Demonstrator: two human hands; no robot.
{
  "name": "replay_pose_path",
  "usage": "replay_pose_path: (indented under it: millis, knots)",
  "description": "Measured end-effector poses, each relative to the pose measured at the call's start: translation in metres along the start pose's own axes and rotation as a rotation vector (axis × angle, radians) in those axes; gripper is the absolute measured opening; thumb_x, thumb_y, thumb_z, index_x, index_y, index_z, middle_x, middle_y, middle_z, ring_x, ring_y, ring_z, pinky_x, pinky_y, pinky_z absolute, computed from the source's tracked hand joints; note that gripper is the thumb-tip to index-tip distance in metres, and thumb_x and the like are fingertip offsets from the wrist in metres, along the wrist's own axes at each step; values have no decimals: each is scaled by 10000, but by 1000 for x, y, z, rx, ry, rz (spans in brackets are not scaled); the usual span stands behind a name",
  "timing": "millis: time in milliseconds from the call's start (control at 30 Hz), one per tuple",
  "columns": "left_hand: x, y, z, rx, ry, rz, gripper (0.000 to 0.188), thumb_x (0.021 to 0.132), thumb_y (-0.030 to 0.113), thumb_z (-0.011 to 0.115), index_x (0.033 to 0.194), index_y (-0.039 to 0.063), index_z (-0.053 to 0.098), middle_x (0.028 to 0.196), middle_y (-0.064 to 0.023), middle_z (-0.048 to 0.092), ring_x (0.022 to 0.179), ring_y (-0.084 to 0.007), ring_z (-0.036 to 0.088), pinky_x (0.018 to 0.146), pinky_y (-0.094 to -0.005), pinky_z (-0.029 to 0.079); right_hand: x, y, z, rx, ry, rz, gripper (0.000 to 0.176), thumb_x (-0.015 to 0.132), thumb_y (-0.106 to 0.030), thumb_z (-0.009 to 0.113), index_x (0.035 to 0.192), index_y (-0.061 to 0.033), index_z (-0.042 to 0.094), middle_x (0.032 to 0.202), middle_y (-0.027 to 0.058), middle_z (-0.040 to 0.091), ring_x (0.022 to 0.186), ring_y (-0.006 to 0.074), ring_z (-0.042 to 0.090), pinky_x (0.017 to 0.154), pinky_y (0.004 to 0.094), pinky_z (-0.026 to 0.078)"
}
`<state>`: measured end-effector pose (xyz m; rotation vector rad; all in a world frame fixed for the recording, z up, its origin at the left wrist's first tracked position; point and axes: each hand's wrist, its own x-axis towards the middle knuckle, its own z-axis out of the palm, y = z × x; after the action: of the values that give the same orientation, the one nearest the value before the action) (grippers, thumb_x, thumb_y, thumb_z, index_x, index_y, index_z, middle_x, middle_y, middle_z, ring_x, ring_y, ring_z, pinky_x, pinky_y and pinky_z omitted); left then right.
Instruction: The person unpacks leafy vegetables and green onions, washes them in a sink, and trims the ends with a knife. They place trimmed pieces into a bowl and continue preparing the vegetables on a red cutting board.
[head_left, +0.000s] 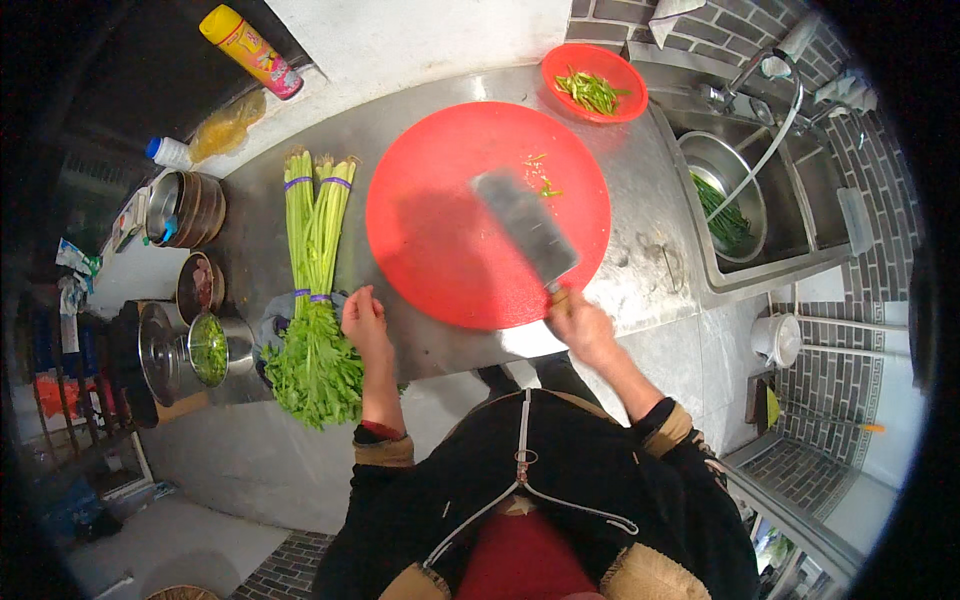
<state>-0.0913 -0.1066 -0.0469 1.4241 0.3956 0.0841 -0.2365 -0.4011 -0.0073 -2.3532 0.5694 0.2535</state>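
My right hand grips the wooden handle of a cleaver, its blurred blade above the round red cutting board. A few green and pale scraps lie on the board's right part. Beside two bunches of celery tied with purple bands, my left hand is near the stalks and leaves; whether it touches them is unclear. Its fingers are bent and hold nothing visible. A red plastic bowl with sliced green vegetable pieces stands behind the board at the right.
A steel sink at right contains a metal basin with long greens. Stacked bowls, a bowl of meat and a steel pot of cut greens stand at left. A yellow-and-pink spray can is on the back ledge.
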Motion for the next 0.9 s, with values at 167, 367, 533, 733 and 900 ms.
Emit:
replay_pose_path:
  millis: [167,367,533,733,900]
  knots:
    - [8,4,17,-47,-67,-37,123,903,210,603,869,94,582,595,40,462,448,-34,340,398,-210,232,26,70,-38,-44,327,128,390,889,-351,519,994,25,511,783,285,633,780,457,621,687,513,488]
    - [8,1,22,-65,-68,-45,111,918,195,587,899,85,589,617,32,487,424,-28,331,377,-201,212,20,117,-51,548,436,206,336,914,-341,534,868,-9,522,585,71,533,405,153,505,378,310,402]
    - [9,-10,11,-97,-97,-70,124,921,206,585,907,83,590,616,27,486,421,-34,333,374,-207,208,14,101,-68,897,408,226,371,925,-394,526,856,-31,501,580,22,486,370,111,433,324,275,325]
    - [-2,-19,3,-63,-74,-104,145,930,222,576,916,80,593,617,26,485,422,-37,335,372,-205,220,-28,26,-38,247,156,-32,351,907,-351,538,1014,-18,507,723,206,612,666,359,629,587,427,497]
    - [-8,-14,1,-77,-86,-77,139,916,228,590,879,93,590,604,41,488,440,-20,343,387,-193,207,-38,-7,-5,2,-96,-168,369,876,-333,572,1070,-25,512,961,249,624,878,408,613,724,480,493]
